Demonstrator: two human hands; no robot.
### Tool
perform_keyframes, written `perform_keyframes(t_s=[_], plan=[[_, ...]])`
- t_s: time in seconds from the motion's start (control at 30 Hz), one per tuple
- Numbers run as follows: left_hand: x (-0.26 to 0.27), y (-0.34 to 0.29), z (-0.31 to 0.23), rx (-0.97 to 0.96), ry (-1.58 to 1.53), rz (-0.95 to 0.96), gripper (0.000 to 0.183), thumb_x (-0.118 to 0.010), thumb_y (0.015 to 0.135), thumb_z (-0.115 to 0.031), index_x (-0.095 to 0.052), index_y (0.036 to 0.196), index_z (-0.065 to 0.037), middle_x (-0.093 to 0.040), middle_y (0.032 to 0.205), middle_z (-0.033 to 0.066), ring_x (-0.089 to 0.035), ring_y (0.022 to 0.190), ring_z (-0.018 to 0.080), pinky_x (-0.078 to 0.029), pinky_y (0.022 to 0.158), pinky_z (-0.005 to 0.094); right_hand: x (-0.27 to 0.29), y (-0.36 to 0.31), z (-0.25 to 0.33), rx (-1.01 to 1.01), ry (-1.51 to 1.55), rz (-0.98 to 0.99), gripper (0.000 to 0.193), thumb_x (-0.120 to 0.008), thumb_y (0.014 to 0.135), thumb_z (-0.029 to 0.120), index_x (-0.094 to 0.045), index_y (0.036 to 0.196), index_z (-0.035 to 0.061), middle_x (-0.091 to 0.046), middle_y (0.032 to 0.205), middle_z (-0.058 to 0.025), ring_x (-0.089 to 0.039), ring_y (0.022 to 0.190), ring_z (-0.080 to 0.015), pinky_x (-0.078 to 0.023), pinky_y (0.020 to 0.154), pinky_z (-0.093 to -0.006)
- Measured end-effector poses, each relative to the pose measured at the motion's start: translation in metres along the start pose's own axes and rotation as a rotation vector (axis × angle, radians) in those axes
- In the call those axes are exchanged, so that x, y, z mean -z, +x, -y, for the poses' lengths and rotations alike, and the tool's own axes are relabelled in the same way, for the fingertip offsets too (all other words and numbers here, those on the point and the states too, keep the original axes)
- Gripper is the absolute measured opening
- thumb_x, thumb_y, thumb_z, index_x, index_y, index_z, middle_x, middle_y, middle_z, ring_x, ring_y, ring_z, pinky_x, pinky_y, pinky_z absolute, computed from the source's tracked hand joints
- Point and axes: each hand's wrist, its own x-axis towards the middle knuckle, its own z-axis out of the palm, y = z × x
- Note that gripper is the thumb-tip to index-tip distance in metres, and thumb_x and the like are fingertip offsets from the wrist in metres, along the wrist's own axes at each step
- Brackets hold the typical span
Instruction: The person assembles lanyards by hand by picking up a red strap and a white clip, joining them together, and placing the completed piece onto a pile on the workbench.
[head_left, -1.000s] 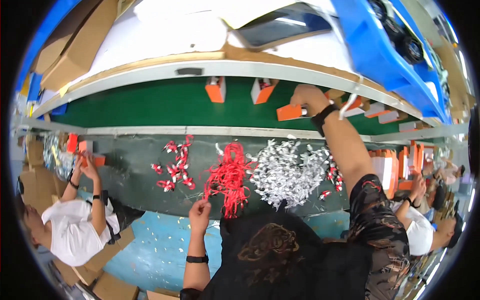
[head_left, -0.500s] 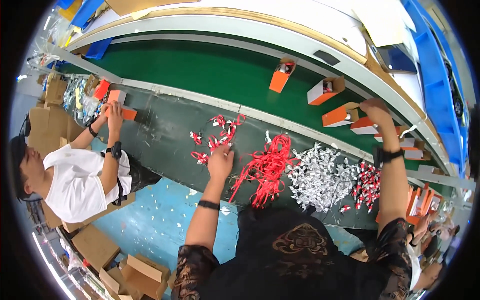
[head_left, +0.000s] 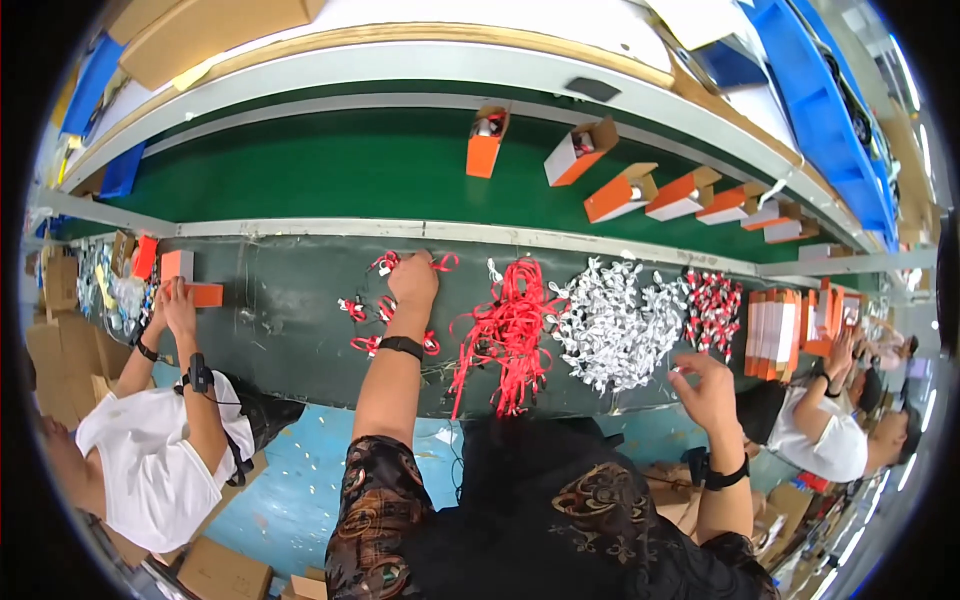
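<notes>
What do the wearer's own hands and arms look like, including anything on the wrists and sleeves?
The left hand and right hand are both ungloved. A slim black wristband circles the left wrist; the right has a broader black band. Both forearms are bare below short, loose black sleeves; the left sleeve shows a swirling brown-gold pattern.

There's one red strap heap (head_left: 514,335), one white heap (head_left: 612,325), one red-and-white heap (head_left: 713,310).
</notes>
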Motion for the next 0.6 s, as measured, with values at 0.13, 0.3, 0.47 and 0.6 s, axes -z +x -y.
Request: perform_keyframes(t_s=[0.13, 0.3, 0.47, 0.6], plan=[[0.002, -0.023, 0.008, -0.069, -0.277, -0.142, 0.019, -0.067, 0.083, -0.019, -0.068, 0.099, -0.007, -0.070, 0.091, 0.0144, -0.070, 0.083, 0.0260, -0.056, 0.070, 0.0375, -0.020, 0.006, 0.024, 0.142, 0.070, 0.047, 0.022, -0.074, 0.078, 0.017, -0.071, 0.096, 0.0039, -0.070, 0.092, -0.0149, -0.067, 0.082, -0.0320, -0.053, 0.071, -0.0375], [0.065, -0.087, -0.031, 0.085, -1.548, -0.141, 0.019, -0.061, 0.084, 0.006, -0.065, 0.102, 0.001, -0.069, 0.093, 0.0047, -0.064, 0.082, 0.0098, -0.051, 0.071, 0.0230, -0.052, 0.041, 0.065, 0.407, 0.448, 0.126, 0.030, -0.073, 0.081, 0.011, -0.067, 0.110, 0.0040, -0.070, 0.097, -0.0122, -0.069, 0.084, -0.0226, -0.055, 0.073, -0.0329], [0.104, -0.177, -0.097, -0.094, -1.394, -0.112, 0.021, -0.060, 0.083, 0.008, -0.066, 0.103, 0.000, -0.068, 0.088, 0.0044, -0.062, 0.075, 0.0081, -0.048, 0.066, 0.0212, -0.078, 0.078, 0.111, 0.425, 0.989, 0.520, 0.070, -0.073, 0.082, 0.003, -0.039, 0.143, 0.0053, -0.057, 0.122, -0.0221, -0.066, 0.087, -0.0123, -0.053, 0.074, -0.0244], [0.115, -0.229, -0.136, 0.089, -1.638, -0.026, 0.024, -0.060, 0.083, 0.010, -0.057, 0.104, 0.000, -0.066, 0.086, 0.0052, -0.062, 0.073, 0.0098, -0.050, 0.065, 0.0232, -0.088, 0.080, 0.114, 0.522, 1.016, 0.660, 0.055, -0.072, 0.082, 0.007, -0.052, 0.133, 0.0043, -0.068, 0.097, -0.0135, -0.064, 0.069, -0.0113, -0.052, 0.062, -0.0263]])
